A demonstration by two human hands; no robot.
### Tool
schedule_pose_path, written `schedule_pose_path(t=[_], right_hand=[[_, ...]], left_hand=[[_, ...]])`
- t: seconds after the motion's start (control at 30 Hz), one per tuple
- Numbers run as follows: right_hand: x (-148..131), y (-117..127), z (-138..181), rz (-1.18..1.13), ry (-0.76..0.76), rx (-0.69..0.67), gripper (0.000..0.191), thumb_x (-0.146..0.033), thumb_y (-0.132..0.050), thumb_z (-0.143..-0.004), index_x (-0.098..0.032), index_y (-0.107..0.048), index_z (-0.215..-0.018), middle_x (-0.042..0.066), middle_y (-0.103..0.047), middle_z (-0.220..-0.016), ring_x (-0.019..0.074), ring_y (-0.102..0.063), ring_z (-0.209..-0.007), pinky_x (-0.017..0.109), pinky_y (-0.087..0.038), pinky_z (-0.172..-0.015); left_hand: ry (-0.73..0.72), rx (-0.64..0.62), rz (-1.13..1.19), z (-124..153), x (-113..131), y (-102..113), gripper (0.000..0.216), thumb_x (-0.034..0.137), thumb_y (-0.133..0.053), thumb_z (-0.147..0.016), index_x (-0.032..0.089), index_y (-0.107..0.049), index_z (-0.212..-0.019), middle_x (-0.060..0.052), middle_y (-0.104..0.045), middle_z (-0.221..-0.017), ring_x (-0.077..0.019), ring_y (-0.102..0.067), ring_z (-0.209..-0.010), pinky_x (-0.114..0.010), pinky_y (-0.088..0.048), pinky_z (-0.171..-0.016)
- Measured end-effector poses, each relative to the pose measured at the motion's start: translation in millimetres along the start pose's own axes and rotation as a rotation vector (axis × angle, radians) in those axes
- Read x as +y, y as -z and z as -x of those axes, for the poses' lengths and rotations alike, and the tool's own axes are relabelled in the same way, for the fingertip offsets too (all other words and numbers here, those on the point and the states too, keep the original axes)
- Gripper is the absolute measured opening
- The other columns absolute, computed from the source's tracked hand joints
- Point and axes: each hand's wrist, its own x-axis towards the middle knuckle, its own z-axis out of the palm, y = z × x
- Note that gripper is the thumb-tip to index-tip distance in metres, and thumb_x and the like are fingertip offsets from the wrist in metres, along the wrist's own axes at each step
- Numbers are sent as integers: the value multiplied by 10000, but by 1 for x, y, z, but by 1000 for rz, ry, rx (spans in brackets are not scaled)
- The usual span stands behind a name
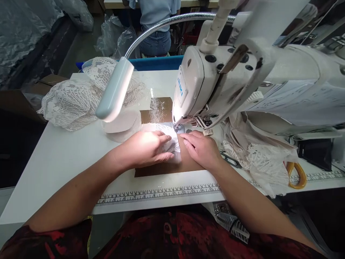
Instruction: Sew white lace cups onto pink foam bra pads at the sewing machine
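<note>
Lace strip lies in the middle of the frame on the brown panel set into the white counter. Its far end is tucked under the presser foot of the white Juki sewing machine. The left hand rests flat and open on the lace, fingers stretched toward the right, pinning it down rather than gripping it. The right hand is also spread palm-down with nothing grasped. It lies on the panel at the lace's right edge, though I cannot tell whether it touches the lace.

The closeness worries me most. The right fingertips sit just beside the foot, so a small slide forward could bring one under the needle. The lace is open-weave and limp, and uneven pressure from the two palms could let it pucker or drift off line. The gooseneck lamp throws hard glare on the left hand and the lace, which may hide the edge being followed.

At the right of the frame a loose heap of lace and cloth spills beside the machine bed, near enough to snag. Orange-handled scissors lie beyond it. A larger lace pile sits at the upper left, well clear.
</note>
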Motion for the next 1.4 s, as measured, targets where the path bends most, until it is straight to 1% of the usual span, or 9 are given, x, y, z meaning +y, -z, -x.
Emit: schedule_pose_path(t=[0.1, 0.23, 0.33, 0.5, 0.6, 0.73, 0.8, 1.0, 1.4], right_hand=[[0, 1, 0, -19, 3, -18, 297, -170, -462, -870, -196, -664, -1087, 62, -698, -935, 197, -614, -824, 293, -429, -694], [0, 4, 1, -73, 0, -36, 295, -178, -470, -878, -201, -656, -1106, 58, -695, -979, 195, -620, -850, 293, -439, -717], [0, 7, 2, -115, -3, -55, 309, -179, -479, -879, -214, -642, -1139, 49, -690, -1009, 190, -621, -870, 291, -443, -738], [-3, 8, 2, -162, 33, -74, 396, -142, -528, -827, -216, -587, -1212, 43, -663, -1105, 190, -607, -931, 294, -448, -771], [-7, 5, -1, -199, 64, -72, 365, -128, -528, -819, -212, -608, -1166, 45, -650, -1107, 175, -607, -868, 288, -450, -738], [-8, 2, -1, -215, 137, -83, 137, -167, -541, -832, -192, -673, -857, 32, -650, -867, 155, -583, -746, 272, -426, -663], [-7, 2, 1, -221, 175, -79, 133, -208, -539, -851, -185, -656, -792, 26, -634, -794, 151, -571, -722, 273, -422, -663], [-4, 1, 7, -187, 239, -26, 175, -233, -562, -839, -174, -642, -983, 64, -649, -945, 168, -582, -791, 281, -442, -686], [-3, -1, 12, -111, 279, -17, 187, -233, -511, -870, -189, -690, -834, 26, -676, -778, 146, -574, -720, 262, -412, -658]], left_hand=[[-28, -20, 58, 3, 3, 2, 502, 555, -490, -865, 151, -636, -1124, -106, -650, -1041, -246, -607, -930, -349, -494, -787], [-91, 33, 60, -3, 6, -14, 399, 466, -597, -813, 146, -676, -1037, -117, -627, -1057, -263, -579, -965, -378, -486, -834], [-78, 131, 74, -7, 8, -28, 255, 344, -544, -865, 161, -706, -939, -101, -639, -986, -230, -582, -891, -358, -487, -789], [-33, 226, 224, -11, 6, -38, 278, 250, -472, -909, 131, -706, -818, -86, -642, -822, -189, -579, -788, -308, -477, -699], [-57, 213, 321, -12, 4, -36, 268, 258, -483, -910, 115, -697, -834, -79, -634, -795, -173, -581, -767, -297, -478, -707], [-88, 188, 346, -12, 3, -32, 299, 297, -449, -932, 125, -694, -927, -85, -637, -855, -182, -597, -810, -311, -494, -750], [-95, 198, 318, -12, 3, -32, 307, 290, -426, -939, 131, -683, -993, -101, -640, -931, -197, -607, -877, -324, -502, -786], [-161, 223, 195, -14, 4, -37, 295, 266, -431, -930, 111, -658, -1039, -139, -629, -1078, -231, -610, -944, -379, -512, -819], [-89, 216, 10, -14, 7, -45, 350, 260, -435, -923, 84, -617, -1164, -138, -583, -1258, -240, -549, -883, -407, -503, -794]])
